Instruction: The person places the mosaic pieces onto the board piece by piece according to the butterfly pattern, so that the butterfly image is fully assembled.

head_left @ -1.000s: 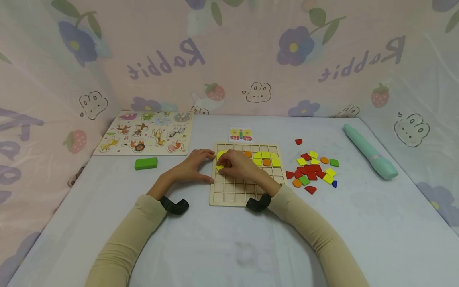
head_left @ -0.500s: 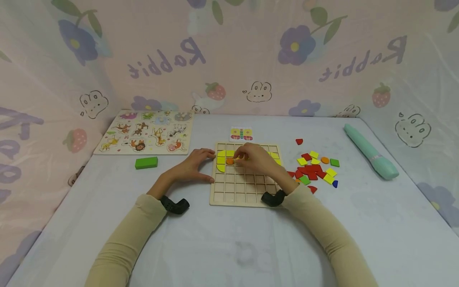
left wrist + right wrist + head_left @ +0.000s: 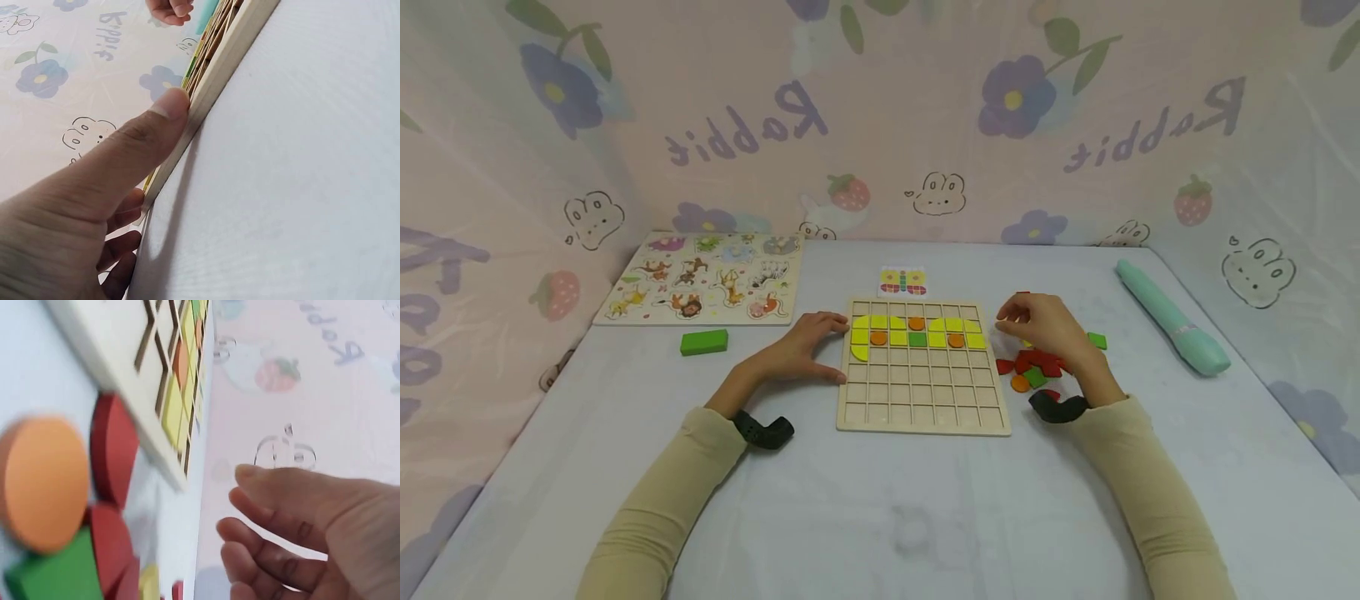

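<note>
A wooden grid board (image 3: 922, 408) lies mid-table, its upper rows bearing yellow pieces (image 3: 869, 322), orange discs (image 3: 916, 323) and a green square (image 3: 917, 339). My left hand (image 3: 797, 348) rests at the board's left edge with thumb and fingers spread. In the left wrist view the thumb (image 3: 134, 140) touches the board's side. Over the loose pieces to the right is my right hand (image 3: 1047, 327), fingers loosely bent and holding nothing. Beneath it lie red pieces (image 3: 1037, 362), a green square (image 3: 1035, 377) and an orange disc (image 3: 47, 481), some of the pile hidden by the hand.
A small card with a butterfly pattern (image 3: 903, 282) lies behind the board. Back left is an animal puzzle board (image 3: 700, 279), with a green block (image 3: 704, 342) in front of it. A mint-green long object (image 3: 1176, 321) lies far right. A printed fabric wall (image 3: 880, 125) stands behind.
My right hand has moved from the grid board to the right, over the loose pieces. The pieces it covered, including a green square, now show. My left hand stays put.
</note>
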`<state>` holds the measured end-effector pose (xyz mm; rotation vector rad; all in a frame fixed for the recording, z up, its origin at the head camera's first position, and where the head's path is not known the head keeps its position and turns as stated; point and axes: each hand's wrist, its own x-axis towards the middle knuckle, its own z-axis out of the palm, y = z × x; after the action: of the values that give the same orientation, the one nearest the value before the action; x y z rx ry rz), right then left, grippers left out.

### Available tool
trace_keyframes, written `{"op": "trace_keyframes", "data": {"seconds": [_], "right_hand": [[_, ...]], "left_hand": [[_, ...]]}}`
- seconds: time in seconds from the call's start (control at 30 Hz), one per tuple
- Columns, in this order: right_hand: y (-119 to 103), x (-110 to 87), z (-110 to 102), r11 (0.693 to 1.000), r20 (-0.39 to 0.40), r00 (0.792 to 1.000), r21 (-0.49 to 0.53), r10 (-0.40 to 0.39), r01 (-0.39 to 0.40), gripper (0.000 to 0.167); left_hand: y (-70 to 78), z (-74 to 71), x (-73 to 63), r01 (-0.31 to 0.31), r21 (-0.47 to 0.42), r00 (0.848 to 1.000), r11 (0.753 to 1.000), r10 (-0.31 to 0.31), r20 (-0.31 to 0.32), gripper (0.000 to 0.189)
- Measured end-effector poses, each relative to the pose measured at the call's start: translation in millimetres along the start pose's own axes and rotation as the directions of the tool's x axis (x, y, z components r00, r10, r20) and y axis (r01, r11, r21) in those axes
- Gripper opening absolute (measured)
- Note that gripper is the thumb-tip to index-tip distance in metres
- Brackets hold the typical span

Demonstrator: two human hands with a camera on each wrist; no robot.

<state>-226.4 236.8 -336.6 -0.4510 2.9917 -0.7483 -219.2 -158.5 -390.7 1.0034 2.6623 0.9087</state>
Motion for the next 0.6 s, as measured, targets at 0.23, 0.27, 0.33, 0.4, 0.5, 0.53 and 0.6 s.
{"op": "trace_keyframes", "data": {"seconds": [0.23, 0.27, 0.33, 0.4, 0.5, 0.53, 0.6], "right_hand": [[21, -10.5, -13, 0.984, 0.059, 0.982, -0.004, 0.178, -0.178, 0.025], [22, -10.9, -13, 0.980, 0.073, 0.978, -0.010, 0.197, -0.197, 0.025], [26, -11.1, -13, 0.974, 0.100, 0.969, -0.030, 0.225, -0.223, 0.028], [30, -10.2, -12, 0.970, 0.115, 0.963, -0.062, 0.242, -0.236, 0.031], [33, -8.2, -9, 0.963, 0.109, 0.960, -0.112, 0.256, -0.244, 0.036], [34, -7.5, -8, 0.962, 0.104, 0.960, -0.120, 0.259, -0.246, 0.037], [34, -6.8, -7, 0.965, 0.106, 0.963, -0.118, 0.246, -0.234, 0.034]], "left_hand": [[-3.0, 1.9, -0.2, 0.005, -0.008, 1.000, 1.000, -0.005, 0.002, 0.082], [-3.3, 2.0, -0.1, 0.007, -0.007, 1.000, 1.000, -0.007, 0.004, 0.082], [-3.4, 2.1, 0.0, 0.012, -0.006, 1.000, 1.000, -0.012, 0.006, 0.082], [-2.8, 1.9, -0.1, 0.015, -0.004, 1.000, 1.000, -0.015, 0.006, 0.082], [-1.8, 1.2, -0.3, 0.013, -0.001, 1.000, 1.000, -0.013, 0.004, 0.083], [-1.2, 0.9, -0.3, 0.014, -0.001, 1.000, 1.000, -0.014, 0.003, 0.083], [-0.8, 0.4, -0.3, 0.014, -0.001, 1.000, 1.000, -0.014, 0.004, 0.083]]}}
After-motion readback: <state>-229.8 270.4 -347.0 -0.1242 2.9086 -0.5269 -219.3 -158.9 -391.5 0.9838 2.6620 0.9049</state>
